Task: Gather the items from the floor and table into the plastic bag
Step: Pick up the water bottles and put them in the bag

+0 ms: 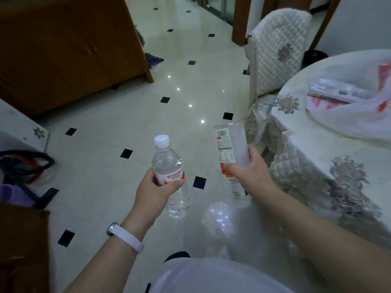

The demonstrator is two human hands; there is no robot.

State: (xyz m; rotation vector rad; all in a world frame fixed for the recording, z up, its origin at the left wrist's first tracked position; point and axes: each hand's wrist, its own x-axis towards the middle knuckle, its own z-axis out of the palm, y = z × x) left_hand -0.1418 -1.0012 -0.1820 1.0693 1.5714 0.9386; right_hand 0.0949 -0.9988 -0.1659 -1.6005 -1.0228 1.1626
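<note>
My left hand grips a clear plastic water bottle with a white cap and a red-and-white label, held upright over the floor. My right hand grips a second clear bottle by its labelled middle; this one is turned upside down, base up and neck pointing at the floor. A white plastic bag with red print lies open on the round table to the right, with flat packets inside it. Both bottles are held left of the table, away from the bag.
A chair with a quilted cover stands against the table. A wooden cabinet fills the back left, with a dark cloth on the floor beside it. Bags with black and red straps lie at the left edge. The tiled floor stretches between.
</note>
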